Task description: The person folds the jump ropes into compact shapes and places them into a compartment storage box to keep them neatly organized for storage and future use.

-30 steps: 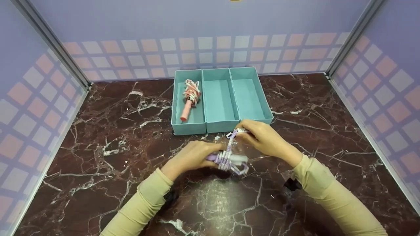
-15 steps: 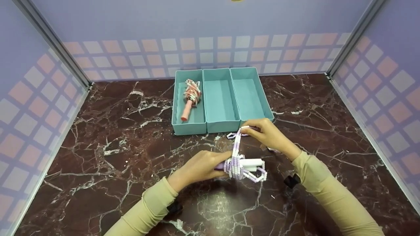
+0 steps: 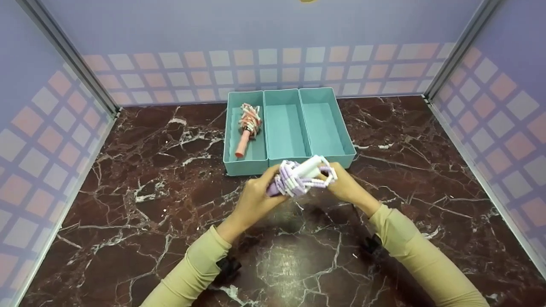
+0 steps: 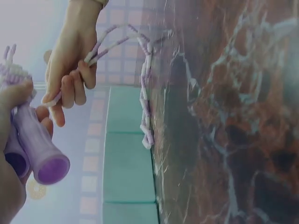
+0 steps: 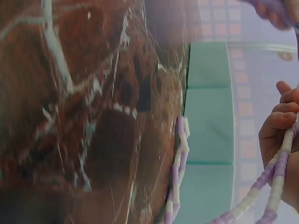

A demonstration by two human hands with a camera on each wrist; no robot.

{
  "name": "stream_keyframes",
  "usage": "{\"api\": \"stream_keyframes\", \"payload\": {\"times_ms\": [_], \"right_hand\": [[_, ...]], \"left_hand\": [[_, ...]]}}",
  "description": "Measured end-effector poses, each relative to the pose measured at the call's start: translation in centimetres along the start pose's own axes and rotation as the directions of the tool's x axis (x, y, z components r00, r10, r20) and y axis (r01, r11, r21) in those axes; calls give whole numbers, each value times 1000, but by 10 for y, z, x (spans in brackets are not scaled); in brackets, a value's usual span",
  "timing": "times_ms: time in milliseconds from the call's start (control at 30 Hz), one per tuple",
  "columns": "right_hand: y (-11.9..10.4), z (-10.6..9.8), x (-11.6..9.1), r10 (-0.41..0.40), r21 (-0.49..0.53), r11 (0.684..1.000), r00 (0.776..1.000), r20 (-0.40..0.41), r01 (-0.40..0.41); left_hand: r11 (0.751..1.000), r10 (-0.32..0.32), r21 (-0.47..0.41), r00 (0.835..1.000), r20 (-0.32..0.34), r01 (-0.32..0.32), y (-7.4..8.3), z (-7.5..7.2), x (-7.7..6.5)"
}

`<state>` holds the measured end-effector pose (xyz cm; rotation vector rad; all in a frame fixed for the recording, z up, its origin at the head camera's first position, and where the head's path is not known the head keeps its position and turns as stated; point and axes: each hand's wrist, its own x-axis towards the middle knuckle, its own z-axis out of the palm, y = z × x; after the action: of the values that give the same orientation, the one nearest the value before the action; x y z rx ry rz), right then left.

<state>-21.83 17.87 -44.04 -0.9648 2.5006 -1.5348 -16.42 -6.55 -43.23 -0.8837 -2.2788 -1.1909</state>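
In the head view my left hand [image 3: 255, 195] grips a purple-and-white beaded jump rope [image 3: 293, 182], wound in a bundle around its handles. Two hollow purple handles [image 4: 41, 147] stick out of that hand in the left wrist view. A white tube-like part [image 3: 310, 166] shows past the windings, with a loop of beads beside it. My right hand [image 3: 349, 186], partly behind the bundle, pinches the beaded cord, its fingers curled in the left wrist view. The loose cord [image 4: 146, 88] hangs from it down to the table near the boxes.
Three joined teal boxes [image 3: 246, 167] stand against the back of the dark marbled table [image 3: 170, 238]. In the left one lies a pink-and-white beaded jump rope [image 3: 249, 123] with a pink handle. Patterned walls enclose the back and both sides.
My left hand has risen toward the boxes and tilted the bundle upward. My right hand has passed behind the bundle with the cord, which a half second ago stretched up from the windings.
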Motion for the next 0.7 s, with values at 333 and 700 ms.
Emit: {"api": "stream_keyframes", "payload": {"times_ms": [333,700], "right_hand": [[-9,14,-11,76,52,995,982,171,-86],[-33,10,-22,22,-29,999,968,250,-15]], "left_hand": [[979,-202,-24,959,-196,202,-15,-12,14],[954,-235,113,928,-290,277,-44,-28,22]]}}
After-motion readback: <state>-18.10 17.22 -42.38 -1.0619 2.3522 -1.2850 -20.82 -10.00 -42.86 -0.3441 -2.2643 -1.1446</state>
